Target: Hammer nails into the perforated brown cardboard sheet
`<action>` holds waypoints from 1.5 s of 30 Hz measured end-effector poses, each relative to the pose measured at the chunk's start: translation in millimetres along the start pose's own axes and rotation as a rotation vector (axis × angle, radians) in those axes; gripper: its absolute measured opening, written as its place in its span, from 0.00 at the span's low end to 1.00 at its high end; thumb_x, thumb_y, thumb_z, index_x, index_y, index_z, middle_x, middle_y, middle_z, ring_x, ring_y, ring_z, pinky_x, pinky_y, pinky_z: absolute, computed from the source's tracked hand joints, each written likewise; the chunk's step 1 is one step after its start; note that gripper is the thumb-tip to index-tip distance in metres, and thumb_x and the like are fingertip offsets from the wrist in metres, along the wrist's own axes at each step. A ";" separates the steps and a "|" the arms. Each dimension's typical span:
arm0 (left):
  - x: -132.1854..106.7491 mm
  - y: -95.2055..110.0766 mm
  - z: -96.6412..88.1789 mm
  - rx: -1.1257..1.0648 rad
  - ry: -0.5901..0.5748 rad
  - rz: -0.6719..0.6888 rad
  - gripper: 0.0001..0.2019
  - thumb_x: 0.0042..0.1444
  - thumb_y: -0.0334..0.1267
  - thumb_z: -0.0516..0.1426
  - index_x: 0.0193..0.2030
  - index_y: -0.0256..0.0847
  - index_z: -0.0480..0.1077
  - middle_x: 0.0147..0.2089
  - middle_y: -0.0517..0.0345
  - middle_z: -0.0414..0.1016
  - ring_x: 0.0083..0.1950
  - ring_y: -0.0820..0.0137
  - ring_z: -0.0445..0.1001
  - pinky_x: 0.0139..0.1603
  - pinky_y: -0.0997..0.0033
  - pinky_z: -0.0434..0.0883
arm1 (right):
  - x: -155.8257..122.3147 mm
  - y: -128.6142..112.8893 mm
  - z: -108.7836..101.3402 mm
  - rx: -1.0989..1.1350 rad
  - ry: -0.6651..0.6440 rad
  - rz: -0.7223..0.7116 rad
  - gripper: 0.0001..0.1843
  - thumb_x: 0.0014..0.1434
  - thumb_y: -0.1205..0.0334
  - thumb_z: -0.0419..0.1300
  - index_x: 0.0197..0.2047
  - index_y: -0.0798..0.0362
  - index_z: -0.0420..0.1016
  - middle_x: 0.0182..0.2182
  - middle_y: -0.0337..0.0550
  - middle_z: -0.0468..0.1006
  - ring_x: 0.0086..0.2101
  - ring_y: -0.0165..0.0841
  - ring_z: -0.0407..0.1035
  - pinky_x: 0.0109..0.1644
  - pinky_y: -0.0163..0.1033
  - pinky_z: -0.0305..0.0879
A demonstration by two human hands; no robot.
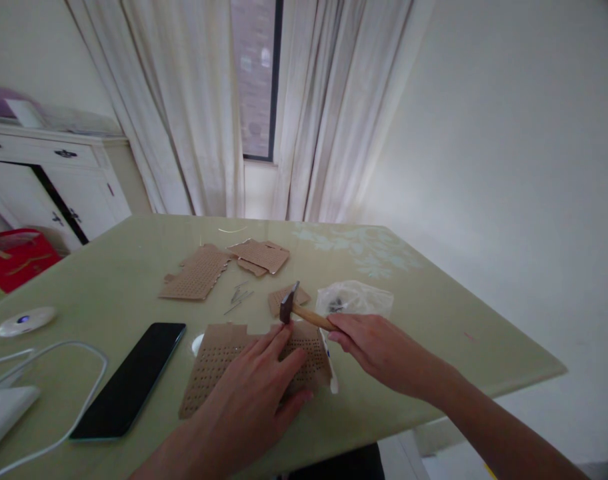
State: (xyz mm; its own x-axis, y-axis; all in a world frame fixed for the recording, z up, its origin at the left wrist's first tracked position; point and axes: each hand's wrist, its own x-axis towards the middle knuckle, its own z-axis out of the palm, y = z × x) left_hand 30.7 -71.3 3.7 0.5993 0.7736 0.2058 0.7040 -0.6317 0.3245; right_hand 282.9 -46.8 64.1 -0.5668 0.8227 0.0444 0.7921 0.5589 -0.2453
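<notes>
From where I stand, the hammer (pixel 311 316) is over the bench (pixel 464 333), closer to its near edge than its far one. The handle's long axis runs crosswise, from the right hand (pixel 371 343) leftward and slightly toward the far edge; the head is at the left end, its own length standing steeply, the upper end leaning right. The right fingers are closed around the handle's end. The left hand (pixel 264 383) lies on a pierced cardboard sheet (pixel 211 370), fingers partly spread and pointing toward the far edge, tips right by the hammer head; whether they pinch anything I cannot tell. Loose nails (pixel 237 302) lie beyond the sheet, and a plastic bag (pixel 367 300) sits toward the bench's right corner.
</notes>
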 end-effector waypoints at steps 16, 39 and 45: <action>-5.2 -1.9 16.9 0.182 0.123 0.107 0.17 0.69 0.44 0.64 0.62 0.47 0.74 0.68 0.53 0.79 0.67 0.53 0.77 0.64 0.45 0.75 | -6.8 0.3 -1.0 0.048 0.076 0.026 0.15 0.82 0.54 0.49 0.51 0.49 0.75 0.42 0.46 0.85 0.41 0.42 0.80 0.44 0.42 0.66; -6.5 -2.3 26.6 0.226 0.126 0.151 0.19 0.71 0.43 0.63 0.66 0.42 0.74 0.65 0.52 0.81 0.62 0.51 0.80 0.63 0.41 0.74 | 0.4 3.4 30.6 0.069 0.044 0.035 0.13 0.81 0.58 0.51 0.51 0.52 0.76 0.41 0.47 0.84 0.39 0.42 0.78 0.42 0.42 0.62; -5.4 -11.6 24.1 0.276 0.060 0.205 0.21 0.72 0.33 0.59 0.70 0.40 0.70 0.69 0.49 0.78 0.65 0.52 0.78 0.64 0.45 0.74 | 1.4 15.5 30.7 0.491 0.145 0.077 0.12 0.75 0.58 0.60 0.38 0.51 0.76 0.29 0.37 0.76 0.30 0.33 0.68 0.38 0.39 0.58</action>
State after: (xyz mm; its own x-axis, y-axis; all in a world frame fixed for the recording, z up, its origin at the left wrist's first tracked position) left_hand 28.4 -69.4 -23.4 0.7212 0.6255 0.2976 0.6527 -0.7576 0.0107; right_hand 287.4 -40.1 30.7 -0.4462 0.8849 0.1339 0.6109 0.4105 -0.6770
